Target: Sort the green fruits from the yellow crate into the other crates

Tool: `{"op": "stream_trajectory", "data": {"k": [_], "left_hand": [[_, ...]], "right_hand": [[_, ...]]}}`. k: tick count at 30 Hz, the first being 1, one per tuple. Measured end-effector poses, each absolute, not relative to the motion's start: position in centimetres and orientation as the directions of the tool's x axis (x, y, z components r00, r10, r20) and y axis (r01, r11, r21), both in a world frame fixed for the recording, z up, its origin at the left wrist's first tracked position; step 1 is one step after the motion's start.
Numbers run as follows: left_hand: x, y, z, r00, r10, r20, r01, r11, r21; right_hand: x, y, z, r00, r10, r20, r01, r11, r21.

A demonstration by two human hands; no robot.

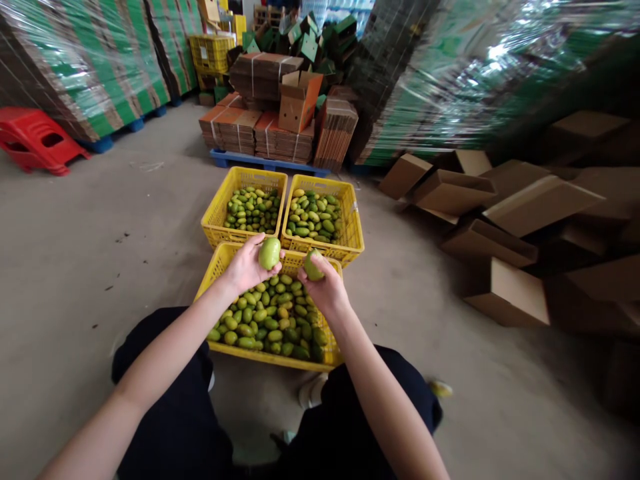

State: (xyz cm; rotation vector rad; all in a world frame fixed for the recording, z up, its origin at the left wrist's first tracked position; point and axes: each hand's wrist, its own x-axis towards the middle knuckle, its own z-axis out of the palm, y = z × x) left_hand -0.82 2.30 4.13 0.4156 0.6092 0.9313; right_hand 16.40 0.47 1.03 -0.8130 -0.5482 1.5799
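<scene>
In my left hand (250,265) I hold a glossy pale green oval fruit (270,254), which looks like a small mango, with my fingers curled behind it. My right hand (325,283) is closed on another green oval fruit (313,265), partly covered by the thumb. Both hands are above the near yellow crate (280,361), between my knees. It holds many loose green and yellowish fruits (270,323). Just beyond stand two more yellow crates side by side, the left crate (213,215) and the right crate (354,223), both with similar fruits.
Flattened cardboard boxes (230,130) are stacked on a blue pallet (270,163) ahead. Open cardboard boxes (515,293) lie heaped on the right. Wrapped pallet loads (100,60) stand on both sides. A red stool (43,137) is at far left, and a fruit (441,388) lies by my right knee.
</scene>
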Motion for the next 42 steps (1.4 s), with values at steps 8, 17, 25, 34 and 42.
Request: {"op": "stream_trajectory", "data": {"k": [8, 17, 25, 34, 42], "left_hand": [[-1.0, 2.5, 3.7, 0.401, 0.851, -0.340, -0.621, 0.525, 0.581], [-0.8, 3.0, 3.3, 0.370, 0.756, -0.541, -0.603, 0.638, 0.479], [-0.9, 2.4, 4.2, 0.312, 0.814, -0.490, -0.664, 0.555, 0.500], [-0.6, 2.7, 3.7, 0.377, 0.815, -0.439, -0.645, 0.571, 0.507], [-0.8, 2.5, 4.0, 0.435, 0.795, -0.423, -0.606, 0.606, 0.515]], "right_hand": [[16.5, 0.5, 0.9, -0.138, 0.959, -0.249, -0.645, -0.277, -0.712], [16.5, 0.8, 0.7, -0.154, 0.943, -0.294, -0.639, -0.322, -0.699], [16.5, 0.4, 1.3, -0.109, 0.956, -0.272, -0.725, -0.264, -0.636], [16.6, 0.6, 1.0, -0.187, 0.921, -0.340, -0.706, -0.367, -0.606], [16.9, 0.6, 1.3, -0.248, 0.918, -0.309, -0.743, -0.385, -0.547]]}}
